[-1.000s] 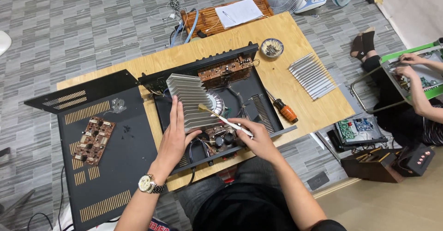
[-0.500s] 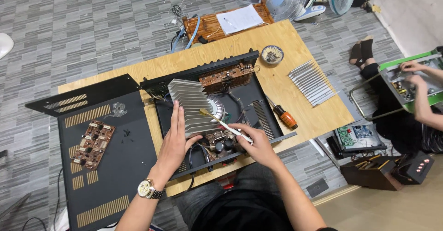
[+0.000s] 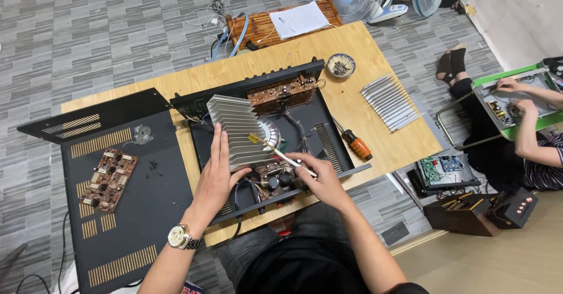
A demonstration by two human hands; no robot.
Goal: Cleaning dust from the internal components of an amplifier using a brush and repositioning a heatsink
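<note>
Mid-frame: left hand (image 3: 216, 176) flat, fingers spread on the ribbed silver aluminium heat sink (image 3: 237, 131) — right hand (image 3: 319, 179) pinching a slim white-handled brush (image 3: 280, 152), angled up-left, bristles touching its near edge.

Head view: looks steeply down from above onto the desk (image 3: 375, 65) (filling mid-frame), fairly near.
Shared: single view only.

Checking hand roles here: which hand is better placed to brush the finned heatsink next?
Probably the right hand: its grip holds the brush, bristles at the heatsink. The left hand lies flat on the heatsink.
</note>
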